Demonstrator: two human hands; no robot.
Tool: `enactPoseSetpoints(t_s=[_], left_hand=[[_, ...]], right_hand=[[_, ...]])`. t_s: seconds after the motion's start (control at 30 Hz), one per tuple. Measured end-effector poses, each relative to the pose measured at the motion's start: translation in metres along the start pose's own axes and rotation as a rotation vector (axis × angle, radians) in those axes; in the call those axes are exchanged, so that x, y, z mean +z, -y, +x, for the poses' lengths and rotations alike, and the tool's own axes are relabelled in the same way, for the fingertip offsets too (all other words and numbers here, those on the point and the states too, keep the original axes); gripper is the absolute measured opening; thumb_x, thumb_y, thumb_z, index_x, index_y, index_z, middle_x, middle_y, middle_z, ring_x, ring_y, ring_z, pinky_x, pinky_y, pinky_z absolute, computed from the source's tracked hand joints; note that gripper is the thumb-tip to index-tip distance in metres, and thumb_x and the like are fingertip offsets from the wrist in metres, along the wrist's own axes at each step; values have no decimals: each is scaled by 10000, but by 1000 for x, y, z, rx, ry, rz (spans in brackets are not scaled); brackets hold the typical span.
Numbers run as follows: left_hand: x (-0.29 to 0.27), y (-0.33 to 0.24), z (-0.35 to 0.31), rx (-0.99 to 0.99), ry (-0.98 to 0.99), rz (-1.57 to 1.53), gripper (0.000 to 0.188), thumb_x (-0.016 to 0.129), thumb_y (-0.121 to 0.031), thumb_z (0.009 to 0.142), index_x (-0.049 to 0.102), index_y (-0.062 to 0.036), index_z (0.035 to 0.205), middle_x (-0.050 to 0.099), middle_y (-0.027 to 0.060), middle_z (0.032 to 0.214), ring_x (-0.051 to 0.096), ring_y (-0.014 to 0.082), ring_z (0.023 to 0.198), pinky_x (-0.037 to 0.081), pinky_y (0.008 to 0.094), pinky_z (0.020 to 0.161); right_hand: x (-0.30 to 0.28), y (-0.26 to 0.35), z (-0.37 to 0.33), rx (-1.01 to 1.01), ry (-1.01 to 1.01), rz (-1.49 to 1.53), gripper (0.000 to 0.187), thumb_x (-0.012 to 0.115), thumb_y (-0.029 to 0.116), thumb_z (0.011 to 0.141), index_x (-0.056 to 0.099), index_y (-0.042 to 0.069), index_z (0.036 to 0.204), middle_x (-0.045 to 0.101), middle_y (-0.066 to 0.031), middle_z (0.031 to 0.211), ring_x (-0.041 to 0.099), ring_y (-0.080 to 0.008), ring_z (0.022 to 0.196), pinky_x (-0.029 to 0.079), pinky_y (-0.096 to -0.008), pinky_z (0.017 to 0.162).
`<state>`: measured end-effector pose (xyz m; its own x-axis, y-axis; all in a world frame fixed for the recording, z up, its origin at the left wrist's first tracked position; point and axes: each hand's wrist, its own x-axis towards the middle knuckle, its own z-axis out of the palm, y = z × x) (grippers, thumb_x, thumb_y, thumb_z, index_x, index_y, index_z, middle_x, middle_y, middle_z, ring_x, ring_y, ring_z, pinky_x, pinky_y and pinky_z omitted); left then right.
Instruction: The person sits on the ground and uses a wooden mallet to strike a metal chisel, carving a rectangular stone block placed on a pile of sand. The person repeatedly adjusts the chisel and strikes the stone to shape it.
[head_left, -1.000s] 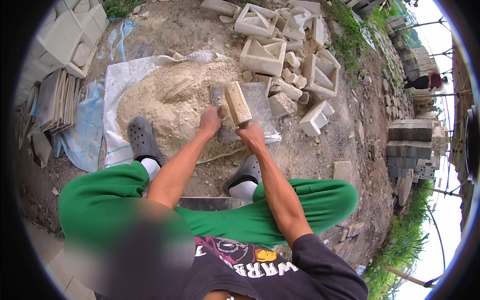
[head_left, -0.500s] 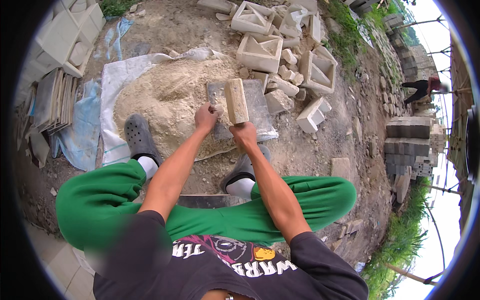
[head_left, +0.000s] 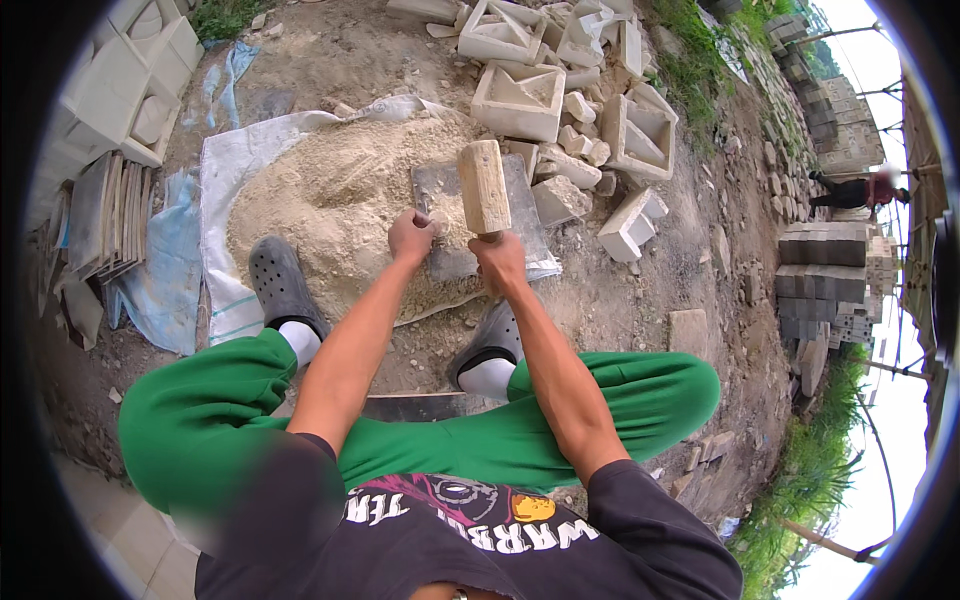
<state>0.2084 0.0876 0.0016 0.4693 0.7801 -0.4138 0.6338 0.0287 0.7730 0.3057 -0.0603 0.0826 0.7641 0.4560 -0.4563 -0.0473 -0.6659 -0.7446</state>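
My right hand (head_left: pixel 499 262) is closed round the handle of a wooden mallet (head_left: pixel 485 187), whose blocky, worn head points away from me. Beneath the mallet lies a dusty grey slab (head_left: pixel 515 205) with pale crumbs on it. At the slab's left edge my left hand (head_left: pixel 411 237) is closed, its fingertips together over the crumbs; whatever it may pinch is too small to make out. A broad heap of pale, sandy rubble (head_left: pixel 320 190) spreads left of the slab, on a white woven sack (head_left: pixel 222 185).
Cast blocks with triangular recesses (head_left: pixel 518 100) and broken chunks (head_left: pixel 560 200) are piled beyond the slab. On the left stand thin boards (head_left: pixel 115 215) beside blue plastic sheeting (head_left: pixel 165 270). Grey blocks (head_left: pixel 822 265) are stacked far right, near another person (head_left: pixel 855 193).
The mallet has shifted slightly right and away from me, together with my right hand. My left hand has barely moved. The person far right has changed posture.
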Motion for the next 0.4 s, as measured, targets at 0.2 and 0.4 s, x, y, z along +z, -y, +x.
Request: enactPoseSetpoints(t_s=[0.2,0.4], left_hand=[[14,-3,10,21,41,-121,364,840,-249,752,763,-91,1070,764,72,928,723,205,861,542,330,788],[4,5,13,22,70,-138,444,836,-234,790,727,3,1149,761,110,973,704,131,794,562,294,762]], right_hand=[[2,-25,29,68,35,-271,382,698,293,739,723,-63,875,709,-252,786,713,-412,799,540,-471,698],[-1,4,8,-52,-55,-262,376,693,336,740,756,8,913,740,-210,855,733,-375,880,560,-435,769]])
